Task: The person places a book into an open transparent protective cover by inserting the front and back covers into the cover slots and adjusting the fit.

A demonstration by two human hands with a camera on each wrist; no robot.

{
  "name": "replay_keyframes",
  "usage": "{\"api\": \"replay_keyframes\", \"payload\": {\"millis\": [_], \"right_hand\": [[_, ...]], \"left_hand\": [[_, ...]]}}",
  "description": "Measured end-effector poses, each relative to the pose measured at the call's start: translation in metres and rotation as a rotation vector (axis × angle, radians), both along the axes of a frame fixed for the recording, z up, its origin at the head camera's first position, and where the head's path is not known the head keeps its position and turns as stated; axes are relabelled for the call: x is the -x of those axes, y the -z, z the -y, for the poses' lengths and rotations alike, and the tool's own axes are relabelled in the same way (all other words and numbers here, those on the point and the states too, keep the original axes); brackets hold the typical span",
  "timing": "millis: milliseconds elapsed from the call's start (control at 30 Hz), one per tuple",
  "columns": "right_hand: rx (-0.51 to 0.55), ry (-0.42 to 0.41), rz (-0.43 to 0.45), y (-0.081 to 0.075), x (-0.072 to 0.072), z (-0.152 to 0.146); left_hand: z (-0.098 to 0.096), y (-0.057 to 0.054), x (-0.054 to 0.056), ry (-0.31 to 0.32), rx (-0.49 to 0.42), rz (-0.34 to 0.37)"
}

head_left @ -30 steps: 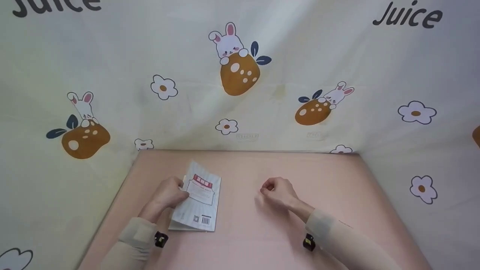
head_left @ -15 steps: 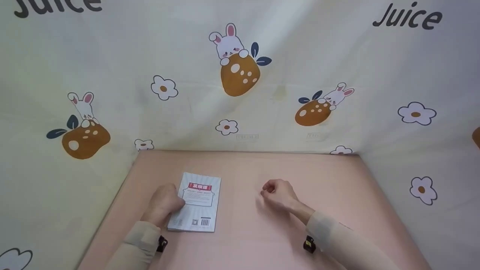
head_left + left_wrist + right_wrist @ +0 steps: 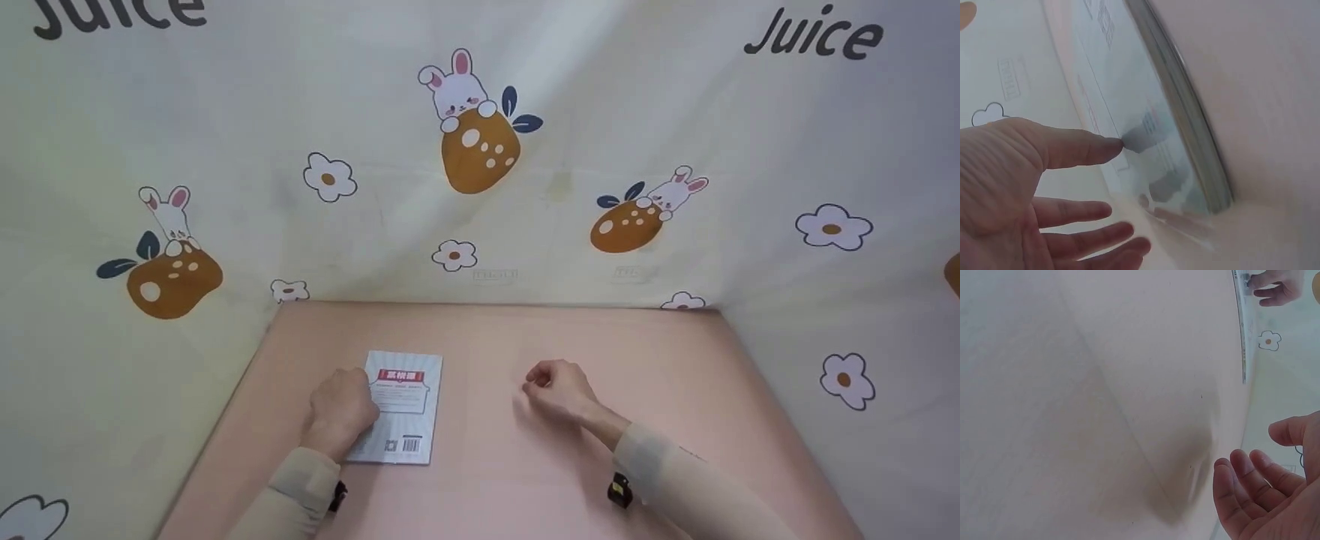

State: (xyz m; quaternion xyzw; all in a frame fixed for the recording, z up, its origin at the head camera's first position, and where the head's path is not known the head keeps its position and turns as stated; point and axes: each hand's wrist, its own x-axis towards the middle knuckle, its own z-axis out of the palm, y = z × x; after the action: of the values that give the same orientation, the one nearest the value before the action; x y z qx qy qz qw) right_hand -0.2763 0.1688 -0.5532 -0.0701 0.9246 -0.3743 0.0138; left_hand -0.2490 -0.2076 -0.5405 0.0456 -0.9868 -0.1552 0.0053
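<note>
A pale blue paperback book (image 3: 405, 424) lies closed on the pink table, left of centre, with its red title label and barcode facing up. Over its left edge is my left hand (image 3: 340, 409). In the left wrist view the thumb tip (image 3: 1114, 148) touches the glossy cover (image 3: 1134, 107), while the other fingers hang loosely apart beneath it, not wrapped round the book. My right hand (image 3: 561, 391) hovers or rests low over the table to the right of the book. Its fingers (image 3: 1224, 495) are loosely curled and hold nothing.
The pink tabletop (image 3: 495, 480) runs back to a cloth wall (image 3: 555, 217) printed with rabbits, fruit and flowers. Cloth encloses both sides too. A small black device (image 3: 619, 489) hangs under the right wrist.
The book's raised left part has come down, so it lies flat and closed. My left hand has let go of it and shifted slightly right over its edge. My right hand is nearly still.
</note>
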Motion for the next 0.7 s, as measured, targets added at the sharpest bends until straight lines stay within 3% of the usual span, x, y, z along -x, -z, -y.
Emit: {"api": "replay_keyframes", "payload": {"millis": [233,333,500,700], "right_hand": [[-0.016,-0.014,-0.020,-0.001,0.001,0.001],[-0.015,-0.006,-0.020,-0.001,0.000,0.002],[-0.006,-0.012,-0.024,-0.001,-0.001,0.003],[0.006,-0.013,-0.021,-0.001,-0.001,0.003]], "left_hand": [[-0.023,-0.003,-0.002,0.054,0.121,-0.115],[-0.033,-0.001,-0.002,0.090,0.185,-0.133],[-0.047,0.006,-0.002,0.105,0.205,-0.098],[-0.060,0.011,-0.003,0.070,0.101,-0.022]]}}
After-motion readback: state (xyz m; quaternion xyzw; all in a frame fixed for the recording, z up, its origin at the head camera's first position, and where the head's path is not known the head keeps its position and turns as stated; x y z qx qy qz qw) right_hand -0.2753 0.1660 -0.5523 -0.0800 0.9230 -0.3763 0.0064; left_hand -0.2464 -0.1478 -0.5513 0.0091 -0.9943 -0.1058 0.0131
